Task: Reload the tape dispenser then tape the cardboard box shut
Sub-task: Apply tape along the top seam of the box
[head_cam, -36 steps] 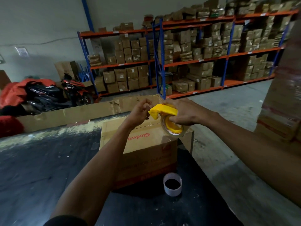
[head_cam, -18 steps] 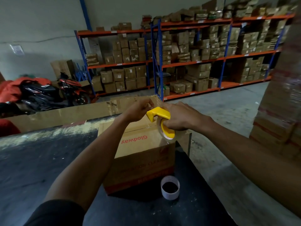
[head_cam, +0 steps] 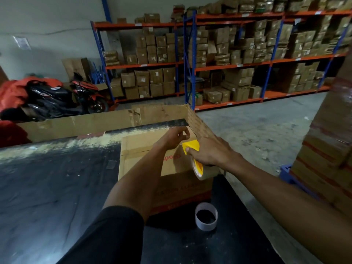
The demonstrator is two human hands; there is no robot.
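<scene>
A yellow tape dispenser (head_cam: 191, 147) with a brown tape roll (head_cam: 204, 173) on it is held over the cardboard box (head_cam: 141, 149). My right hand (head_cam: 211, 151) grips the dispenser from the right. My left hand (head_cam: 176, 137) pinches at the dispenser's far tip, where the tape end is; the strip itself is too thin to make out. The box has red print, its top flaps lie closed, and it stands on the black table (head_cam: 57, 187).
An empty white tape core (head_cam: 206, 216) stands on the table in front of the box. A long cardboard wall (head_cam: 95, 122) lines the table's far edge. Stacked cartons (head_cam: 327, 149) rise at the right. Shelving with boxes and a motorbike (head_cam: 57, 98) stand behind.
Both hands and the dispenser have sunk closer to the box top. The view has tilted down and swung slightly left.
</scene>
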